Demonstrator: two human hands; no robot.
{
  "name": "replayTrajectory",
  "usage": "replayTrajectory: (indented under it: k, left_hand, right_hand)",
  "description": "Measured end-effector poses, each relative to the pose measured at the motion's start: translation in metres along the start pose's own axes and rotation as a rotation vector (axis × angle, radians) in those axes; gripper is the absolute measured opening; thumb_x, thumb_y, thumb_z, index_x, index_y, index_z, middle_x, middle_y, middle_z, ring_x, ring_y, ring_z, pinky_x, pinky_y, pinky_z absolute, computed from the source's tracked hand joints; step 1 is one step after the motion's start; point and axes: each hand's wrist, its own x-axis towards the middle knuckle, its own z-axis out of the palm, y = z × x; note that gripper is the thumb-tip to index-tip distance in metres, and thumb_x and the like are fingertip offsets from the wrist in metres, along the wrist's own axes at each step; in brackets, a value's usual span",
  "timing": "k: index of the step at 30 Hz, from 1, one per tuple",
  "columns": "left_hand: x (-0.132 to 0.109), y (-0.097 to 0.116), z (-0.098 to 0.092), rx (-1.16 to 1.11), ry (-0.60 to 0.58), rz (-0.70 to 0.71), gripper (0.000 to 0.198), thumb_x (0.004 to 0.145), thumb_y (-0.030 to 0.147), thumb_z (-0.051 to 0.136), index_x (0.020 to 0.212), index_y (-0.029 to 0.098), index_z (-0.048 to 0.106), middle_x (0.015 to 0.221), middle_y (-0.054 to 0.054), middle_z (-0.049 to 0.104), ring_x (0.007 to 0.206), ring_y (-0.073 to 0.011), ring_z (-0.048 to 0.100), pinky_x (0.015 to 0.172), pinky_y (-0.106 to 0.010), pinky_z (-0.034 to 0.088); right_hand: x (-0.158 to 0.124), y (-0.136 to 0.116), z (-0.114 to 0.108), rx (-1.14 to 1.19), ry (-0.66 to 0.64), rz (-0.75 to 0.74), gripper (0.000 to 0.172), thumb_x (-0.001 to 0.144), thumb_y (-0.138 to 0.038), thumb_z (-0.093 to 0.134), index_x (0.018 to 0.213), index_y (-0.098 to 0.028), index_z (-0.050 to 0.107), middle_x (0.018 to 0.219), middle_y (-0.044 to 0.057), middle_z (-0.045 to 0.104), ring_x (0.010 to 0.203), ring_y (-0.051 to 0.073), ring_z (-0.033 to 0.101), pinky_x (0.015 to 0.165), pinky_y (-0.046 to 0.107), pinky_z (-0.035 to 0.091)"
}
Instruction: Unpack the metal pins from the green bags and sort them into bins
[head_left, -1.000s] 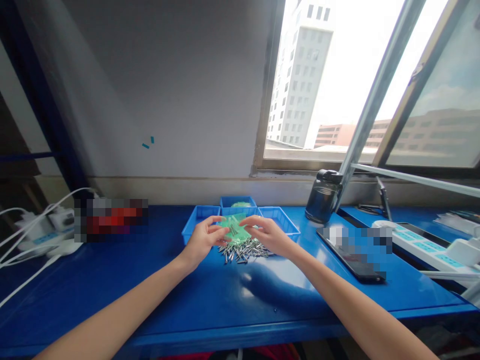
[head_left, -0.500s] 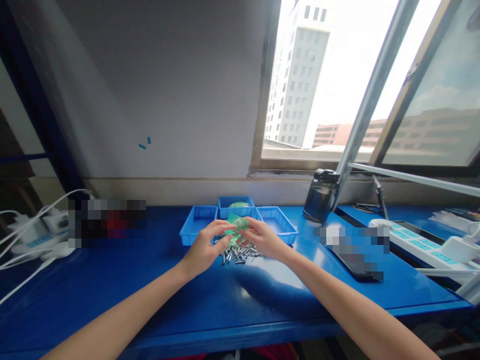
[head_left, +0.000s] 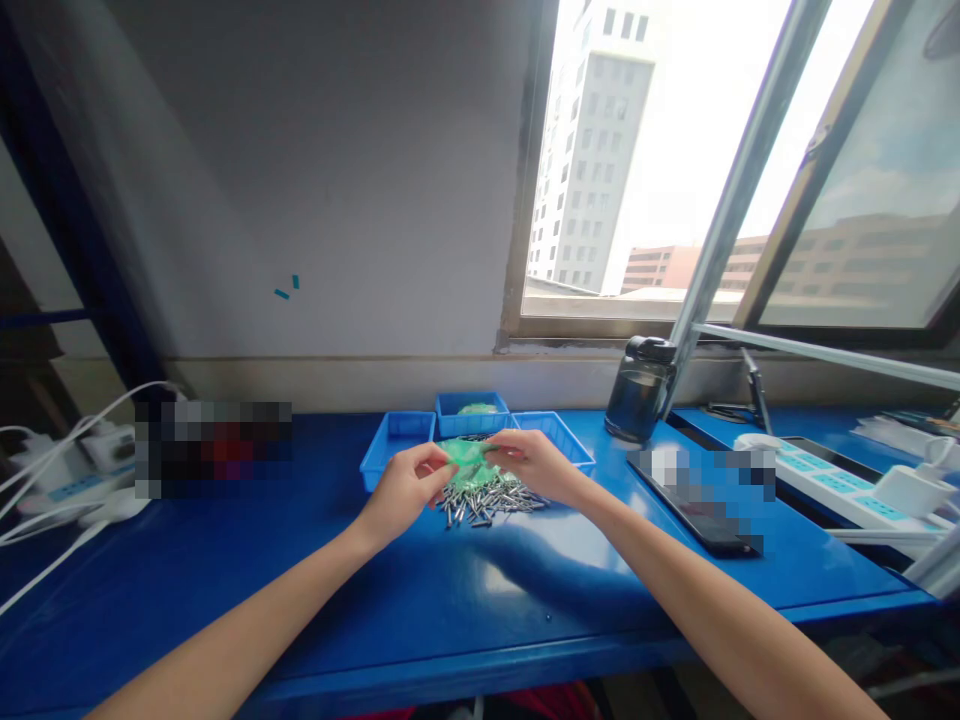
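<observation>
A thin, see-through green plastic bag (head_left: 466, 455) is stretched between my two hands. My left hand (head_left: 409, 492) pinches its left side, thumb against fingers. On the other side my right hand (head_left: 534, 463) grips the bag's right edge with closed fingertips. Right below and behind the bag lies a heap of loose metal screws (head_left: 484, 502) on the blue table (head_left: 420, 610). Whether anything is inside the bag I cannot make out.
Behind my hands stand three blue trays: left (head_left: 379, 450), back (head_left: 469, 402) and right (head_left: 571, 440); the back one holds something pale green. A dark bottle (head_left: 639, 390), a phone (head_left: 705, 520) and a power strip (head_left: 832, 480) are at right. White cables (head_left: 75, 500) lie at left.
My hands have moved slightly apart, and the green bag, crumpled and raised before, is now lower and pulled flatter between them. More of the screw heap shows.
</observation>
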Motion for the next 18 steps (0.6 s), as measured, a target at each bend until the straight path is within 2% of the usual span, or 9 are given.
replayTrajectory:
  k: [2, 4, 6, 8, 10, 13, 16, 18]
  left_hand:
    - [-0.002, 0.002, -0.001, 0.136, -0.01, 0.042, 0.029, 0.08, 0.042, 0.049, 0.066, 0.016, 0.054, 0.047, 0.004, 0.048, 0.044, -0.0108, 0.046, 0.045, -0.021, 0.033]
    - [-0.004, 0.004, -0.002, 0.297, -0.006, 0.153, 0.036, 0.083, 0.042, 0.045, 0.058, 0.016, 0.052, 0.048, 0.003, 0.046, 0.047, -0.0103, 0.042, 0.047, -0.021, 0.029]
    - [-0.006, 0.005, -0.003, 0.415, -0.016, 0.244, 0.04, 0.084, 0.04, 0.043, 0.053, 0.016, 0.049, 0.049, 0.003, 0.044, 0.049, -0.0103, 0.04, 0.049, -0.021, 0.026]
    - [-0.007, 0.005, -0.003, 0.476, -0.066, 0.265, 0.039, 0.085, 0.04, 0.041, 0.056, 0.017, 0.052, 0.05, 0.003, 0.045, 0.049, -0.0107, 0.041, 0.05, -0.021, 0.026]
    - [-0.008, 0.004, -0.003, 0.511, -0.129, 0.255, 0.037, 0.085, 0.042, 0.041, 0.063, 0.017, 0.058, 0.051, 0.002, 0.048, 0.05, -0.0117, 0.044, 0.051, -0.021, 0.028]
    - [-0.009, 0.004, -0.004, 0.568, -0.186, 0.24, 0.035, 0.085, 0.043, 0.042, 0.072, 0.018, 0.063, 0.055, 0.001, 0.054, 0.054, -0.0131, 0.049, 0.052, -0.021, 0.03]
    - [-0.009, 0.007, -0.005, 0.642, -0.213, 0.223, 0.033, 0.086, 0.039, 0.04, 0.074, 0.018, 0.064, 0.06, 0.0, 0.058, 0.057, -0.0132, 0.051, 0.054, -0.021, 0.031]
    - [-0.01, 0.008, -0.005, 0.685, -0.231, 0.216, 0.032, 0.087, 0.036, 0.04, 0.076, 0.018, 0.064, 0.063, 0.0, 0.059, 0.058, -0.0131, 0.052, 0.055, -0.021, 0.031]
  right_hand:
    - [0.007, 0.003, -0.011, -0.153, 0.004, -0.058, 0.018, 0.083, -0.027, 0.051, 0.088, -0.017, 0.065, 0.081, 0.004, 0.066, 0.071, 0.014, 0.06, 0.066, 0.025, 0.047]
    - [0.018, 0.006, -0.023, -0.306, 0.048, -0.077, 0.018, 0.084, -0.024, 0.049, 0.089, -0.018, 0.066, 0.084, 0.004, 0.066, 0.071, 0.013, 0.06, 0.066, 0.023, 0.046]
    - [0.034, 0.011, -0.033, -0.531, 0.077, -0.063, 0.02, 0.084, -0.019, 0.047, 0.092, -0.016, 0.065, 0.087, 0.005, 0.066, 0.074, 0.014, 0.06, 0.071, 0.023, 0.045]
    - [0.051, 0.018, -0.038, -0.837, 0.061, 0.019, 0.024, 0.085, -0.016, 0.042, 0.094, -0.017, 0.064, 0.092, 0.007, 0.065, 0.08, 0.015, 0.061, 0.073, 0.024, 0.043]
    - [0.067, 0.026, -0.037, -0.9, 0.055, 0.051, 0.026, 0.085, -0.015, 0.04, 0.095, -0.015, 0.064, 0.096, 0.011, 0.064, 0.083, 0.019, 0.061, 0.073, 0.027, 0.043]
    - [0.084, 0.037, -0.029, -0.931, -0.022, 0.066, 0.024, 0.084, -0.016, 0.042, 0.089, -0.016, 0.065, 0.093, 0.011, 0.065, 0.082, 0.019, 0.061, 0.072, 0.026, 0.043]
    - [0.089, 0.041, -0.019, -0.951, -0.101, 0.063, 0.02, 0.084, -0.024, 0.048, 0.087, -0.017, 0.066, 0.09, 0.01, 0.065, 0.084, 0.02, 0.061, 0.073, 0.026, 0.043]
    - [0.087, 0.038, -0.012, -0.963, -0.112, 0.049, 0.024, 0.086, -0.029, 0.046, 0.091, -0.016, 0.066, 0.093, 0.011, 0.065, 0.09, 0.022, 0.059, 0.077, 0.028, 0.042]
